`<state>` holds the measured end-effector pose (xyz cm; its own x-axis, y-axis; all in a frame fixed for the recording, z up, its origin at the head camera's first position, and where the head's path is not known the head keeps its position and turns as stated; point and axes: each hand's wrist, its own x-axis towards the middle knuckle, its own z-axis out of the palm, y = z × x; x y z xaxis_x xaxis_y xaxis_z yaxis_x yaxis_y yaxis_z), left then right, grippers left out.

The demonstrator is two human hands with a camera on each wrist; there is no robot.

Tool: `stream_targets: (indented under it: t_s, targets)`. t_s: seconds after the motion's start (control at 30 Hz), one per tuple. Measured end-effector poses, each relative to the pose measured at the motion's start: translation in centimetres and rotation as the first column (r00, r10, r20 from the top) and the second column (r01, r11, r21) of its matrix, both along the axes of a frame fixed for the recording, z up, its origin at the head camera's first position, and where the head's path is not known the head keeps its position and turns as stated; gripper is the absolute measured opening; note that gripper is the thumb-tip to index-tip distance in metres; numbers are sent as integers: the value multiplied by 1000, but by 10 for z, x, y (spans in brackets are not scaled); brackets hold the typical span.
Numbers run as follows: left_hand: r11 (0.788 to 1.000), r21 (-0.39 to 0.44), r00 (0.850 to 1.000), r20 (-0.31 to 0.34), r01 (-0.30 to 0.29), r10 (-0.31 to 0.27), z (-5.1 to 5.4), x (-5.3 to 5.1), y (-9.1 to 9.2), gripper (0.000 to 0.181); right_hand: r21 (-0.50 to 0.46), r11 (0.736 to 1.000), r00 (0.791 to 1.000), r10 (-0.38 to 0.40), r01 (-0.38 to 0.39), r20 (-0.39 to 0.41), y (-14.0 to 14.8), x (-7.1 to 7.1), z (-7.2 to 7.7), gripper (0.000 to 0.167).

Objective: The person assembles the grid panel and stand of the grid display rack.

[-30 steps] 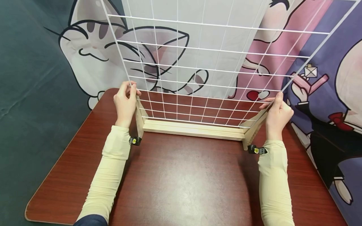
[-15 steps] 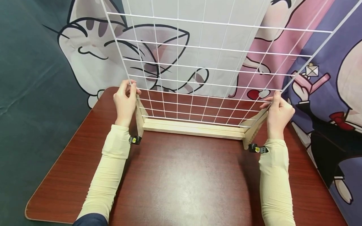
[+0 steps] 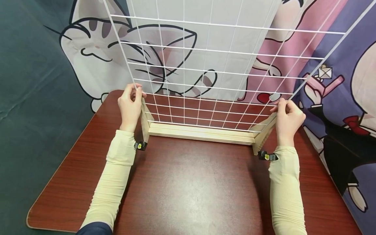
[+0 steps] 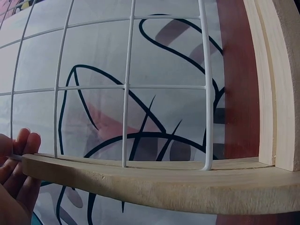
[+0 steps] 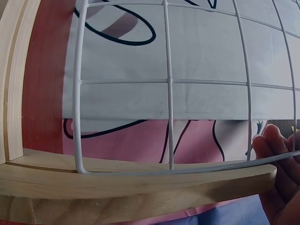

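A white wire grid panel (image 3: 184, 68) stands upright on a pale wooden stand (image 3: 201, 133). My left hand (image 3: 130, 104) pinches the grid's left edge wire just above the left side piece (image 4: 154, 187). On the other side, my right hand (image 3: 289, 120) holds the right edge wire near the tip of the right side piece (image 5: 140, 197). That edge wire runs visibly along the right side piece in the right wrist view. In the left wrist view, the wire ends meet the left side piece, and its edge wire is mostly hidden there. The panel's top lies outside the head view.
The stand rests on a reddish-brown table (image 3: 191, 182) with a rounded corner at front left. Behind it hangs a cloth printed with cartoon cats (image 3: 94, 75). A purple and pink printed cloth (image 3: 364, 137) borders the table's right side.
My right thumb and fingers have shifted slightly down and left along the edge wire. The left hand holds its place. The grid's upper part has tilted only a little.
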<state>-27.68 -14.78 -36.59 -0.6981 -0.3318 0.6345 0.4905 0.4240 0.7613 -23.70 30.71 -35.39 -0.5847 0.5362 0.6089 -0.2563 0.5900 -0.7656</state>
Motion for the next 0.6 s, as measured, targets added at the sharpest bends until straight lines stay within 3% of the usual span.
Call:
stream_targets:
  t_s: [0.23, 0.37, 0.47, 0.6]
  targets:
    - [1000, 10, 1000, 20, -1, 1, 15, 15, 9, 18, -11, 998, 997, 64, -65, -54, -16, 13, 13, 29]
    - [1000, 10, 1000, 12, -3, 3, 3, 5, 3, 18, -16, 996, 994, 84, -85, -64, -24, 20, 20, 29]
    - [1000, 7, 1000, 7, 1, -1, -3, -1, -1, 18, -6, 997, 996, 73, -73, -53, -18, 16, 14, 25]
    - [1000, 3, 1000, -3, 8, -8, -4, -2, -2, 19, 10, 999, 998, 51, -51, -35, -6, 6, 3, 23]
